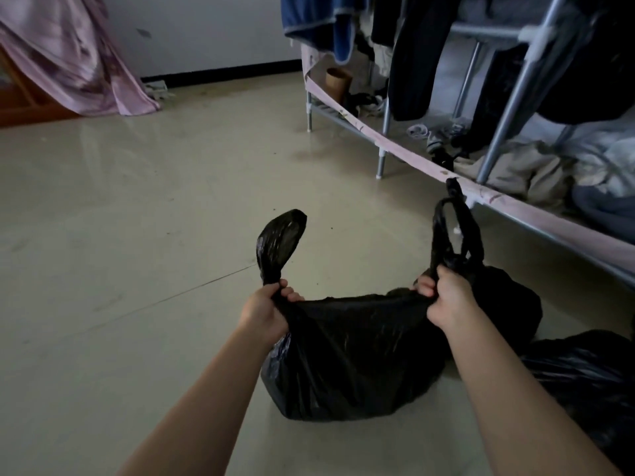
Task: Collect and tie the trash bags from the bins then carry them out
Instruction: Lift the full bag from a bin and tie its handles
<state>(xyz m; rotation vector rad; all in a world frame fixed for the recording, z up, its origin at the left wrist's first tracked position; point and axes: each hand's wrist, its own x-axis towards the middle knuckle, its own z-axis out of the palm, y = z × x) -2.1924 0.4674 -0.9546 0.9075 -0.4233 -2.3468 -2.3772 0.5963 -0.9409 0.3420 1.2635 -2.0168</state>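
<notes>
A black bag (347, 355) is seen resting on the tiled floor (137, 218), just in front of a metal rack (508, 108) hung with clothes (419, 49). Its left handle (280, 243) is gripped at the base by the left hand (266, 312), fingers curled tight round the plastic. Its right handle (453, 231) is gripped the same way by the right hand (446, 297). The two handles are held well apart, with the rim stretched taut between them. A second bag (584, 376) is seen at the right edge, beside the first.
</notes>
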